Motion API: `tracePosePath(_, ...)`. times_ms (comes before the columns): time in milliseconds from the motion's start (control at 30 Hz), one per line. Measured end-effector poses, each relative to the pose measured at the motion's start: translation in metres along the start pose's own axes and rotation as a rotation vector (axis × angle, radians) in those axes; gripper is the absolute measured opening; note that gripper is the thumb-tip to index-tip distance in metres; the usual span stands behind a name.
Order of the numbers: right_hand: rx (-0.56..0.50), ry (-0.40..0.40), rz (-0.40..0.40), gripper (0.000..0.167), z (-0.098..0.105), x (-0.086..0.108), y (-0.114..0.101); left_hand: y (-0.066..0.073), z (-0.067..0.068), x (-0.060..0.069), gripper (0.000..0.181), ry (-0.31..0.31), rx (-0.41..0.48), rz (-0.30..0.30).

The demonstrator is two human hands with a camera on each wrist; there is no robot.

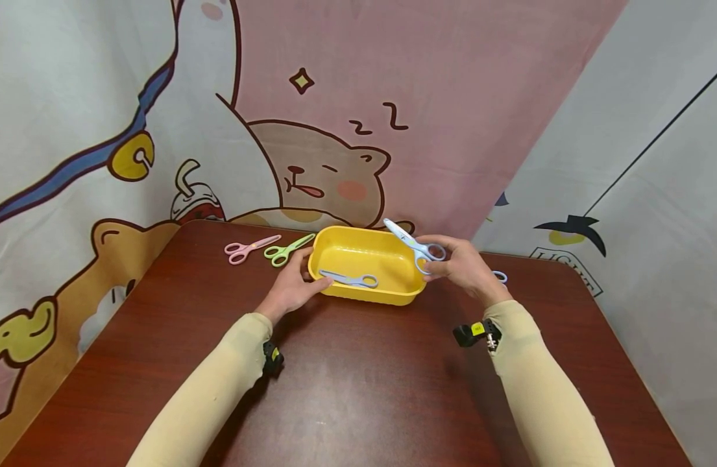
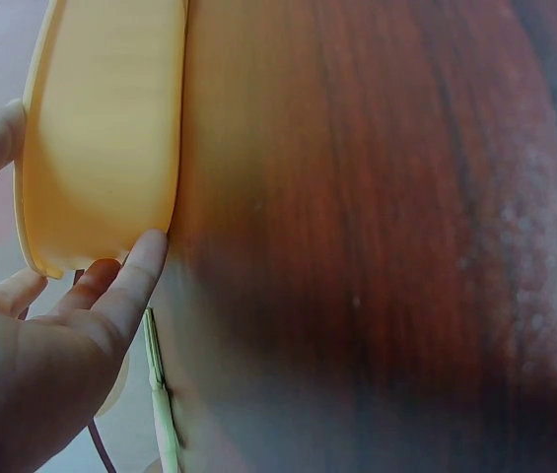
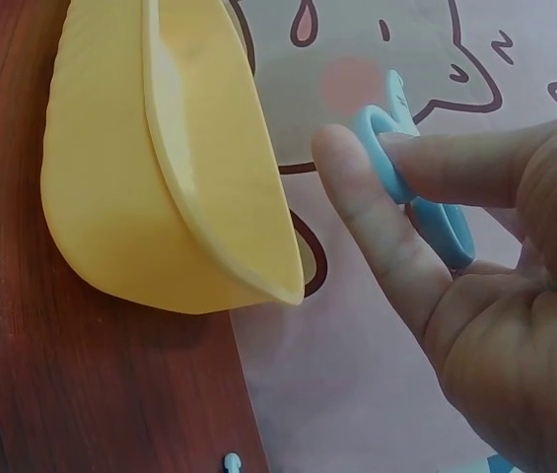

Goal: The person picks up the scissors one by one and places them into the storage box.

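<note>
A yellow basin (image 1: 372,296) stands on the table, with a pair of blue-grey scissors (image 1: 349,279) lying inside at its front left. My left hand (image 1: 289,285) touches the basin's left end, thumb at the front rim and fingers on the end wall, as the left wrist view also shows. Above the basin's right end, my right hand (image 1: 460,264) pinches light blue scissors (image 1: 413,244) by the handle loops, blades up and to the left. In the right wrist view the thumb and a finger hold a blue loop (image 3: 382,153) beside the basin (image 3: 110,197).
Pink scissors (image 1: 247,250) and green scissors (image 1: 288,250) lie on the table (image 1: 358,376) left of the basin. Behind my right hand, a blue scissor loop (image 1: 500,276) shows on the table. A patterned curtain (image 1: 451,130) hangs along the table's back edge.
</note>
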State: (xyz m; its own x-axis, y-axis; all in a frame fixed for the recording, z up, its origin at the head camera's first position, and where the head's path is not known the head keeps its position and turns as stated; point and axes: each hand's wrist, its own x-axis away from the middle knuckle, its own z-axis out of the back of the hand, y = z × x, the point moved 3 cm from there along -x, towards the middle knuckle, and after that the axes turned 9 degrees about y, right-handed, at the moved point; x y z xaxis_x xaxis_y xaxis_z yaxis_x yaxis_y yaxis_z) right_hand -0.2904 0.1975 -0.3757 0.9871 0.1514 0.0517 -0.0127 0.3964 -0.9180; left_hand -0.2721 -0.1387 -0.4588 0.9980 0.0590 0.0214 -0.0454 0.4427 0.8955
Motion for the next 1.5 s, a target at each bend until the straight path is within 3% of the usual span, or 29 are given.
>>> tracePosePath(933,0.178,-0.012,0.043,0.056,-0.015,-0.01,-0.012,0.0,0.0,0.0,0.086,-0.002,0.006,-0.004)
tracePosePath(1500,0.121,-0.058,0.021,0.055,-0.024,-0.016,-0.018,0.0,0.001,0.001,0.086,-0.001,0.009,-0.007)
